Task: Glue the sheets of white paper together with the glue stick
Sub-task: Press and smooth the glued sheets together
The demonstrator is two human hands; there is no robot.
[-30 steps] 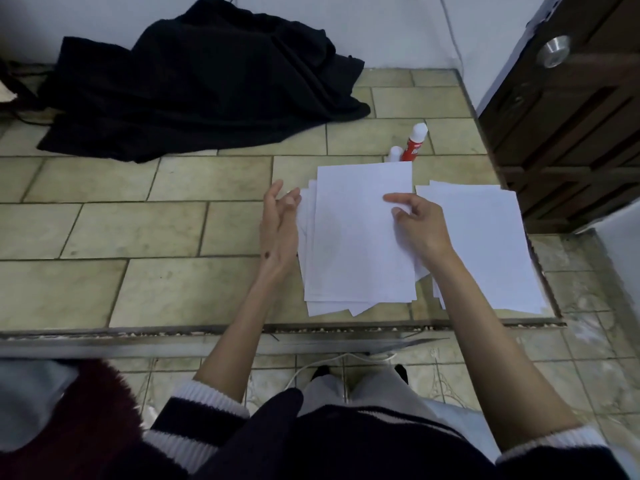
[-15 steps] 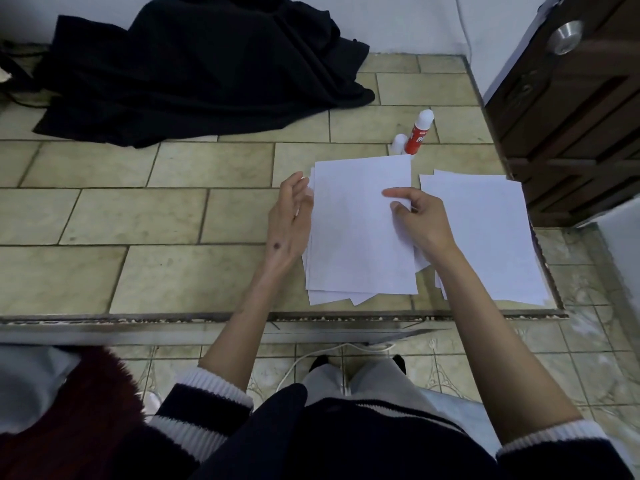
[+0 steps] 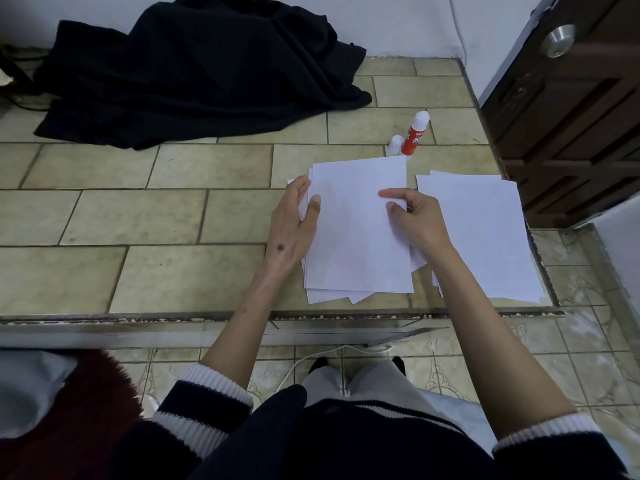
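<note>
A stack of white paper sheets (image 3: pixel 356 237) lies on the tiled ledge, its lower edges fanned out. My left hand (image 3: pixel 294 226) grips the stack's left edge, thumb on top and fingers beneath. My right hand (image 3: pixel 415 220) pinches the right edge of the top sheet, forefinger stretched across it. A second pile of white sheets (image 3: pixel 485 237) lies flat to the right. Behind the stack stands a red glue stick (image 3: pixel 415 133) with a white tip, leaning slightly, and its white cap (image 3: pixel 395 144) sits beside it.
A black cloth (image 3: pixel 194 67) is heaped at the back left against the wall. A dark wooden door (image 3: pixel 568 109) with a metal knob stands at the right. The ledge's front edge (image 3: pixel 207 318) runs below the papers; a white cable (image 3: pixel 311 362) lies on the floor.
My left hand has moved from flat beside the stack to gripping its left edge. My right hand's fingers have curled on the top sheet's right edge. The view has shifted slightly.
</note>
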